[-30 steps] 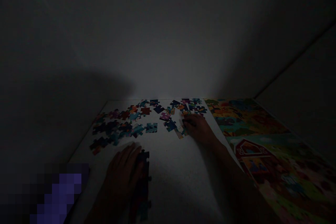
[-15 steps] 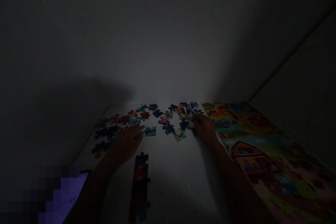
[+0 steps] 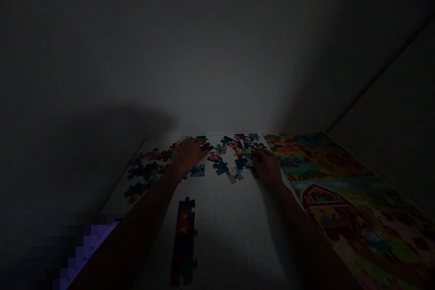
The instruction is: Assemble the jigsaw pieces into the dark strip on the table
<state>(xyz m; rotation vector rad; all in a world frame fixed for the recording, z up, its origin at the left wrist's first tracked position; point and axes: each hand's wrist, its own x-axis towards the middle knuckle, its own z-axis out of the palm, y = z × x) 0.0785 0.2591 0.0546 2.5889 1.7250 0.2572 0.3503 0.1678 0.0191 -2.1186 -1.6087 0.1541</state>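
Note:
My left hand [image 3: 190, 153] reaches over the back of the white table, fingers stretched out and lying on the jigsaw pieces there. Its fingertips are at a dark blue jigsaw piece [image 3: 206, 147]. A teal patterned piece [image 3: 198, 171] lies just below that hand. At the right-hand group of loose pieces, my right hand [image 3: 268, 167] rests with its fingers curled in. Darkness hides what is between them. Left of it lie a dark blue piece [image 3: 241, 163] and a pale piece [image 3: 235, 175]. A joined strip of dark pieces [image 3: 183, 242] lies at the front.
Two colourful pictures, one with animals [image 3: 309, 156] and one with a red barn [image 3: 322, 195], cover the table's right side. Many loose pieces [image 3: 146, 170] spread over the left. A lit screen [image 3: 91, 249], partly blurred out, is at lower left. A wall [image 3: 217, 77] stands behind.
My left hand has moved forward and right, from beside the teal piece to the dark blue piece at the back. My right hand stays at nearly the same spot, fingers still curled.

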